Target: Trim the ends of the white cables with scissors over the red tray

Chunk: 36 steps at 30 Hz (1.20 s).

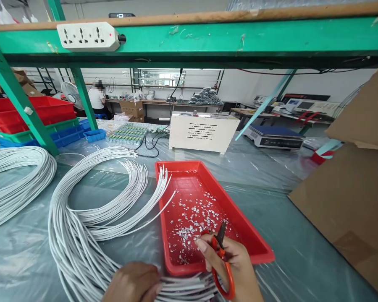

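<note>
**benchrat:** Going left to right, what's around? Far left there's a loose coil of white cables (15, 176) lying on the plastic-covered table (286, 260), with red, green and blue bins (34, 117) stacked behind a green frame leg (17, 96). Power strip (88, 36) is screwed to the green shelf beam overhead.

**wirenut:** Yep, and the bigger white cable bundle (82, 226) loops round in front, ends fanning out toward the red tray (258, 243). Some tips lie across the tray's left rim. Tray floor is littered with small white scraps (195, 218).

**benchrat:** Behind it sits a beige box with vent slots (201, 132), black cord running into it. A scale (274, 136) further right, then big cardboard boxes (349, 201) crowding the right edge. Someone's seated way at the back (97, 98).

**wirenut:** Hands: left hand (134, 283) is at the bottom, fingers curled down over the cable bundle where the ends gather flat, pressing or gripping them. Can't tell how tight.

**benchrat:** Right hand (236, 268) is closed through the orange handles of the scissors (220, 256), just beside the tray's near rim. Blades point up over the tray and look nearly closed, with nothing visibly between them.
</note>
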### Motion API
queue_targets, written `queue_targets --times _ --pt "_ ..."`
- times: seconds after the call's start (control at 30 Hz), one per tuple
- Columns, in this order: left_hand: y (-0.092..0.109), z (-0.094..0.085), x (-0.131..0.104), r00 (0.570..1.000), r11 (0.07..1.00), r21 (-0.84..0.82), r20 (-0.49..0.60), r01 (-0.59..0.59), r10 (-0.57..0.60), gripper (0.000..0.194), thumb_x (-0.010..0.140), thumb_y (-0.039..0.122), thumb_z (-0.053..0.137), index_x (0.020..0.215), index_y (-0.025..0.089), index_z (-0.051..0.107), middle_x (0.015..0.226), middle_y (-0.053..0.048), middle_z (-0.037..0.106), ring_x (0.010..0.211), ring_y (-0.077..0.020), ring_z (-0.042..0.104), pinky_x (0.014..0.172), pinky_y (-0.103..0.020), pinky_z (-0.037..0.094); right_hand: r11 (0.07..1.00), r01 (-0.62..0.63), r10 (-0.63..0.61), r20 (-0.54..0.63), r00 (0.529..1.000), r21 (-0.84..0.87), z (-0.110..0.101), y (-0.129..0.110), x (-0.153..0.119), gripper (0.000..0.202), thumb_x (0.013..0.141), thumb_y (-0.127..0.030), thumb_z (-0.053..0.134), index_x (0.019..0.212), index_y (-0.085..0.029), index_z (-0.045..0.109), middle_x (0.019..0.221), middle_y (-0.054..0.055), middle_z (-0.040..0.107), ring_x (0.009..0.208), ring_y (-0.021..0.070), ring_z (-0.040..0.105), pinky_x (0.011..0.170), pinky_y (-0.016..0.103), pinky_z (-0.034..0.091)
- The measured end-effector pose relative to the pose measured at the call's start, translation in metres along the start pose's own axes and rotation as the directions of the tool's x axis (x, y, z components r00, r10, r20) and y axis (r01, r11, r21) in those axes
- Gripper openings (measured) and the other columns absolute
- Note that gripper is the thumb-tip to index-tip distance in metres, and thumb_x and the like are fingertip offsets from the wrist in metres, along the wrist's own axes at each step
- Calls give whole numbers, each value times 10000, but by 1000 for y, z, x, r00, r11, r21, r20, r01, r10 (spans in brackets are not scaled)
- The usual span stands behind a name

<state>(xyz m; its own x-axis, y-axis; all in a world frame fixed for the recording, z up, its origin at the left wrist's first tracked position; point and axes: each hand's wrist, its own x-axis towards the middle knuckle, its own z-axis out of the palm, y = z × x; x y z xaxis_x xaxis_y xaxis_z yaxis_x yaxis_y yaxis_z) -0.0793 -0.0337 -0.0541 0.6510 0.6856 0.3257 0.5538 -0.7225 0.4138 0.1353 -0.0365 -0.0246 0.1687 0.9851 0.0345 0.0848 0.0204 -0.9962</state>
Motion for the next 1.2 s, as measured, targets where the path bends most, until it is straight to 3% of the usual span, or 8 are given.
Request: queue_targets --times 0.17,0.33,0.47,0.6,0.7,0.87,1.0,1.2 --pt "-2 -22 44 969 965 -110 -39 238 -243 297 869 228 416 1093 247 612 1048 -59 669 921 -205 628 810 -274 472 993 74 -77 -30 997 -95 -3 3 2 285 697 -429 627 616 -156 621 447 -40 434 415 103 400 407 214 331" --pt "-14 -16 101 909 876 -357 -138 325 -393 352 793 258 531 1131 189 600 1109 -119 638 985 -283 584 871 -374 396 916 236 -278 -87 957 -323 -10 15 7 195 740 -354 614 755 -169 674 676 45 643 663 201 601 621 284 492" --pt "-19 -3 125 894 820 -471 -130 324 -428 388 800 293 520 1156 151 581 890 -99 685 717 -213 619 705 -304 453 750 351 -443 -31 896 -560 -24 26 14 160 765 -288 582 847 -187 675 809 78 678 775 228 611 696 335 500" --pt "-11 -2 121 912 716 -618 3 325 -411 357 828 326 480 1071 114 634 700 -48 651 401 -96 490 428 -201 393 698 400 -456 62 888 -594 -29 27 14 160 799 -209 511 910 -180 624 847 74 664 765 198 614 682 293 492" --pt "0 -8 111 914 643 -688 71 335 -400 322 820 318 506 992 101 671 673 -44 637 407 -77 479 434 -187 380 632 401 -485 65 872 -663 -26 21 11 127 808 -281 519 809 -183 600 735 52 642 658 180 588 600 268 455" --pt "11 -13 95 898 488 -798 144 353 -415 253 777 298 579 902 117 704 647 -30 619 451 -82 497 465 -189 383 416 390 -541 121 832 -822 -20 15 11 280 772 -413 556 600 -199 498 520 -15 540 485 134 483 566 258 360" --pt "15 -12 88 894 513 -784 117 350 -432 221 765 284 594 822 101 704 611 -27 611 448 -87 501 469 -196 383 341 392 -544 160 824 -854 -16 14 12 366 763 -425 554 525 -203 387 447 -57 457 440 108 419 597 259 319" --pt "19 -10 82 898 565 -760 57 323 -437 173 754 257 603 726 106 683 607 -23 606 434 -82 490 451 -190 394 337 411 -549 177 817 -847 -12 16 10 365 751 -383 567 522 -201 348 436 -70 420 441 104 400 608 252 295"
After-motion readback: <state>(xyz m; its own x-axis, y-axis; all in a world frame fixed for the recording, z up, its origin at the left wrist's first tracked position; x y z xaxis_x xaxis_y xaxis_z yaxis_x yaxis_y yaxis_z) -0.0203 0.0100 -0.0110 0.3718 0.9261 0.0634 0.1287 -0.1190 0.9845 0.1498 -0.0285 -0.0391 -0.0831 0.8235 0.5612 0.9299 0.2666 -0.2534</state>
